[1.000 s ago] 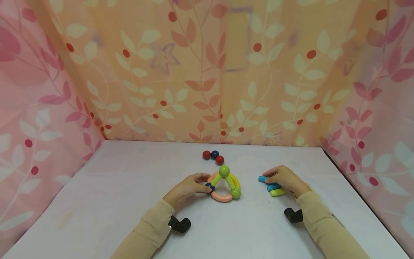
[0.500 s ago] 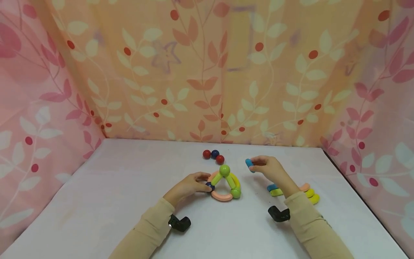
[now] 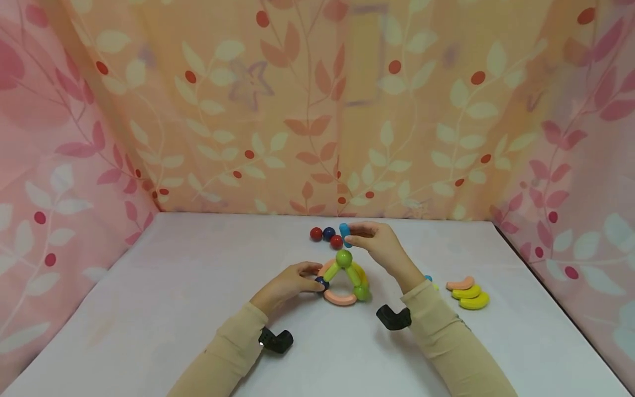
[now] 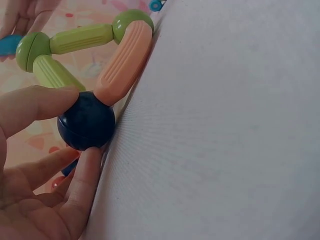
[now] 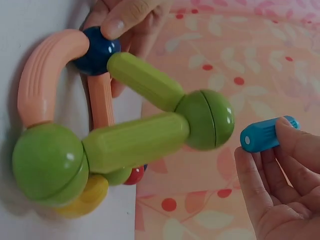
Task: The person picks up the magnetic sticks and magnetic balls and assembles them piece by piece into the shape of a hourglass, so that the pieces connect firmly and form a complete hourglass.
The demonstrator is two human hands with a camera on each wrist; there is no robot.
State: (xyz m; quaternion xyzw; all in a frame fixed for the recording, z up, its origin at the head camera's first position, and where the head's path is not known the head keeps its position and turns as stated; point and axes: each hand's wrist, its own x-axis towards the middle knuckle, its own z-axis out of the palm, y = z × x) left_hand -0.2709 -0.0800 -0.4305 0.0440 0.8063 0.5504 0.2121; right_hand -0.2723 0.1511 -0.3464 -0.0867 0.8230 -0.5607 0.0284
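Observation:
My left hand [image 3: 292, 284] pinches a dark blue ball [image 4: 86, 122] at the left corner of a magnetic stick-and-ball structure. Curved pink sticks [image 5: 37, 75] and a yellow curved stick [image 5: 89, 197] lie low in its base. Two straight light green sticks [image 5: 137, 142] slope up to a green ball [image 5: 206, 119] at the top. Another green ball [image 5: 49, 162] forms the right corner. Between thumb and fingers, my right hand [image 3: 381, 245] holds a short blue stick [image 5: 262, 135], raised above and behind the top ball, apart from it.
Behind the structure lie two red balls [image 3: 316, 234] and a loose dark blue ball [image 3: 328, 234]. To the right on the white table [image 3: 149, 309] are a pink curved stick [image 3: 461, 283] and yellow curved sticks [image 3: 474, 301]. My right forearm mostly covers other sticks.
My right hand has picked the blue stick out of the pile on the right, lifted it and carried it left towards the structure's top. The left hand stays on the dark blue ball.

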